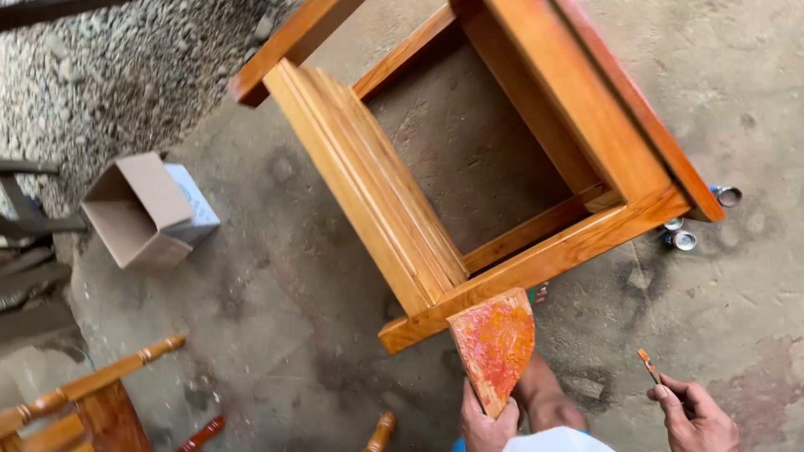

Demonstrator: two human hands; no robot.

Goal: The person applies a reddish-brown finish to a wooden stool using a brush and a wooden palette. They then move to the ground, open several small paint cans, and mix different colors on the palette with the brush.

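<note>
Wedge-shaped board (496, 343), smeared orange and red, stands up from my left hand (487, 427) at about six o'clock in the view; my fingers are clenched around its narrow lower end, and its broad top edge sits just under the near rail of the wooden frame (536, 259). Starting over at nine o'clock, an open cardboard box (138, 213) lies on its side on the concrete floor (276, 276), and at seven o'clock there is a piece of turned wooden furniture (84, 393). That varnished frame fills the middle up to twelve o'clock. At three o'clock small round tins (682, 238) sit on the floor behind it. At five o'clock my right hand (695, 414) pinches a small orange-tipped stick (647, 365), well apart from the board.
</note>
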